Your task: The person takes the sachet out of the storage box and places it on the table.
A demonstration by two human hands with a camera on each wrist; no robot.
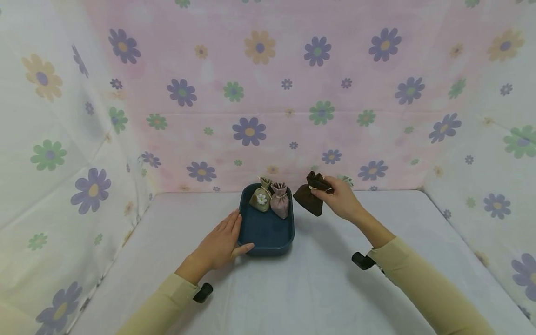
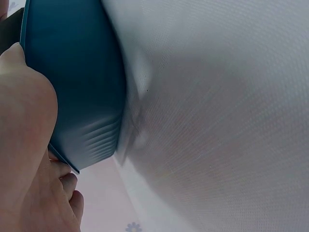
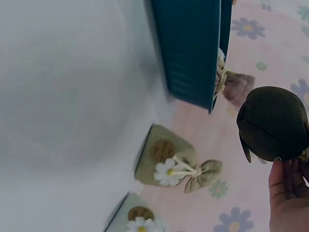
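My right hand (image 1: pixel 341 199) pinches a dark brown drawstring pouch (image 1: pixel 308 200) near its gathered neck, just right of the blue tray (image 1: pixel 268 246). In the right wrist view the brown pouch (image 3: pixel 273 123) hangs beside the fingers. My left hand (image 1: pixel 219 239) rests against the tray's left side, fingers extended along the rim and thumb over the near left corner. Inside the tray's far end sit an olive pouch (image 1: pixel 260 201) with a white flower and a mauve pouch (image 1: pixel 279 204), side by side. The left wrist view shows the tray's outer wall (image 2: pixel 82 72) close against the hand.
In the right wrist view, a beige pouch (image 3: pixel 164 157) with a white flower and a pale pouch (image 3: pixel 137 217), partly cut off, stand on the white table (image 1: pixel 188 204). Flower-printed cloth (image 1: pixel 284 97) walls the back and both sides.
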